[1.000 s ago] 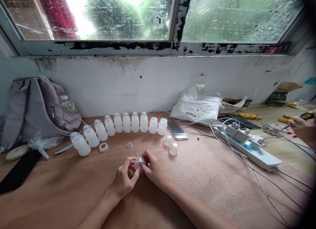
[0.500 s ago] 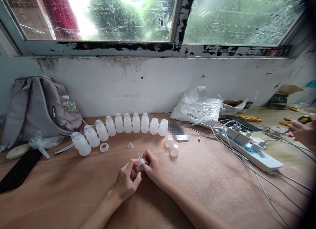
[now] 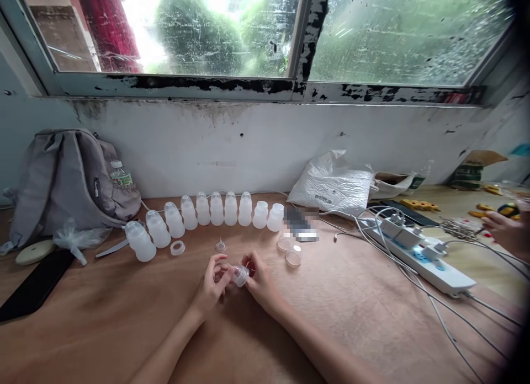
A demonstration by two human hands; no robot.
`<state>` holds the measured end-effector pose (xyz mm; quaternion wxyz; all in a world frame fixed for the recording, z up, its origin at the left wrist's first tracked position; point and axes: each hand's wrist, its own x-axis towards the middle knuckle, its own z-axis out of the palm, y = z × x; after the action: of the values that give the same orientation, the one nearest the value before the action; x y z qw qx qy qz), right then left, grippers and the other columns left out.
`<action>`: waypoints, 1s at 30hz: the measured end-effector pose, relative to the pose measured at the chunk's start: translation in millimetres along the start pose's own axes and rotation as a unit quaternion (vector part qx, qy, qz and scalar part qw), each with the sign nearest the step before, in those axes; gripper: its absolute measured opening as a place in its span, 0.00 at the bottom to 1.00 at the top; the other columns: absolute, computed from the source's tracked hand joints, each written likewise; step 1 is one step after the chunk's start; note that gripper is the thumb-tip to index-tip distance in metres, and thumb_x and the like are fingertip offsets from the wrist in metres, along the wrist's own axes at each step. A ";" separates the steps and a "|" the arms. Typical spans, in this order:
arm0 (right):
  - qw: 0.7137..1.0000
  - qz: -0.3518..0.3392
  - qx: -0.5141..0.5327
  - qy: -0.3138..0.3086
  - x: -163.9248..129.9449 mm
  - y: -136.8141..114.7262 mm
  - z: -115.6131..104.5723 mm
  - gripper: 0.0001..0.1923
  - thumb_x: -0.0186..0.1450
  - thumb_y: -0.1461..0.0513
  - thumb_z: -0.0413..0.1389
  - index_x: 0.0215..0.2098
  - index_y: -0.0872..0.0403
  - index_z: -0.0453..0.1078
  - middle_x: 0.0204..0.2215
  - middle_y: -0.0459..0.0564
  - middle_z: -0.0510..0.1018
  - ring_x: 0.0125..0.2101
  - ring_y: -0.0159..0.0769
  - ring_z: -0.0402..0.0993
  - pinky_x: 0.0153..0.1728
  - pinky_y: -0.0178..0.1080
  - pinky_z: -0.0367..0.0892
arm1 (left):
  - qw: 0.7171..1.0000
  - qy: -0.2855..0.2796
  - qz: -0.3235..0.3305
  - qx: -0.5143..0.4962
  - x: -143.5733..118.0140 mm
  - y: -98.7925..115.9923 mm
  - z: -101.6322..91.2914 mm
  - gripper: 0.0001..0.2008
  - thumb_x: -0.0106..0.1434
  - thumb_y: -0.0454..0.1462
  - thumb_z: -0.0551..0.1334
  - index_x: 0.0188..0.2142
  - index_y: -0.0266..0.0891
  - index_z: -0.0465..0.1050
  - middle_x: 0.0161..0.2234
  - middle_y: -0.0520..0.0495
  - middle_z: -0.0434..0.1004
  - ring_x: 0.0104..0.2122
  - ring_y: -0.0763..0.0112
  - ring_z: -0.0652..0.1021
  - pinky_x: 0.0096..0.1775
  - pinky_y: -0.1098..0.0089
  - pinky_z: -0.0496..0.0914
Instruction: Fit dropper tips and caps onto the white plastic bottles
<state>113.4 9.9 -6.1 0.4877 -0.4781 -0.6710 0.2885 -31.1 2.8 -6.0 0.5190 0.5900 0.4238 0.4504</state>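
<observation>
My left hand point(image 3: 212, 287) and my right hand point(image 3: 259, 282) meet over the wooden table point(image 3: 124, 329), both pinching a small clear plastic cap point(image 3: 240, 275) that is tilted on its side between the fingertips. Behind them a curved row of translucent white bottles point(image 3: 207, 216) stands along the wall. A loose white ring point(image 3: 177, 248), a small clear nipple piece point(image 3: 221, 245) and two clear round lids point(image 3: 290, 252) lie on the table just beyond my hands.
A grey backpack point(image 3: 66, 180) leans at the left, with a black phone point(image 3: 33, 287) in front. A white plastic bag point(image 3: 335, 185) and a white power strip point(image 3: 418, 251) with cables lie at the right. Another person's hand point(image 3: 507, 232) works at the far right edge.
The cap has turned in my fingers from upright to tilted on its side. The view has shifted slightly; my hands stay at the same place.
</observation>
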 end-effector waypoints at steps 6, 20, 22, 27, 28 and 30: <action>0.996 -0.048 -0.033 -0.062 -6.0 3.8 1.1 0.10 0.57 0.65 0.50 0.38 0.52 0.58 0.26 0.43 0.67 0.22 0.28 0.63 0.23 0.31 0.61 | 0.999 0.019 0.013 0.046 4.5 0.9 -7.6 0.14 0.55 0.46 0.58 0.33 0.37 0.69 0.29 0.47 0.72 0.27 0.72 0.71 0.22 0.77 0.63; 0.961 0.014 -0.231 0.153 112.1 33.9 -40.3 0.20 0.57 0.66 0.48 0.49 0.56 0.58 0.21 0.46 0.68 0.20 0.35 0.64 0.26 0.39 0.62 | 0.983 0.171 -0.013 -0.064 9.4 -2.6 -24.2 0.17 0.53 0.48 0.60 0.33 0.38 0.63 0.27 0.51 0.66 0.25 0.76 0.68 0.20 0.79 0.61; 0.956 0.010 -0.244 0.163 112.9 32.8 -42.1 0.14 0.59 0.65 0.47 0.44 0.56 0.61 0.24 0.48 0.68 0.22 0.36 0.65 0.26 0.40 0.62 | 0.982 0.176 -0.014 -0.071 8.1 -1.9 -23.4 0.17 0.52 0.48 0.60 0.33 0.38 0.63 0.27 0.51 0.66 0.24 0.76 0.68 0.20 0.79 0.61; 0.942 -0.085 -0.266 0.185 83.6 13.3 -48.0 0.05 0.60 0.63 0.48 0.34 0.53 0.65 0.43 0.56 0.63 0.40 0.43 0.65 0.39 0.45 0.61 | 0.978 0.182 -0.027 -0.095 6.2 0.1 -23.6 0.17 0.53 0.49 0.59 0.33 0.39 0.63 0.26 0.52 0.65 0.25 0.75 0.69 0.20 0.79 0.61; 0.941 -0.116 -0.260 0.182 75.7 8.2 -49.4 0.05 0.61 0.62 0.48 0.34 0.53 0.64 0.44 0.56 0.63 0.42 0.43 0.64 0.40 0.45 0.61 | 0.977 0.183 -0.031 -0.103 6.0 1.0 -23.9 0.17 0.53 0.49 0.59 0.33 0.39 0.64 0.26 0.52 0.66 0.25 0.75 0.69 0.20 0.79 0.62; 0.950 -0.143 -0.231 0.153 60.3 -0.9 -50.9 0.05 0.62 0.62 0.47 0.36 0.52 0.63 0.42 0.54 0.66 0.43 0.42 0.64 0.39 0.43 0.63 | 0.976 0.177 -0.044 -0.122 5.8 3.0 -24.6 0.18 0.51 0.50 0.60 0.33 0.40 0.64 0.27 0.53 0.66 0.25 0.75 0.71 0.21 0.78 0.63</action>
<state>156.4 61.1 35.8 0.4970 -0.5150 -0.6980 -0.0236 -53.5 13.8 -1.1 0.5234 0.4141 0.4760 0.5727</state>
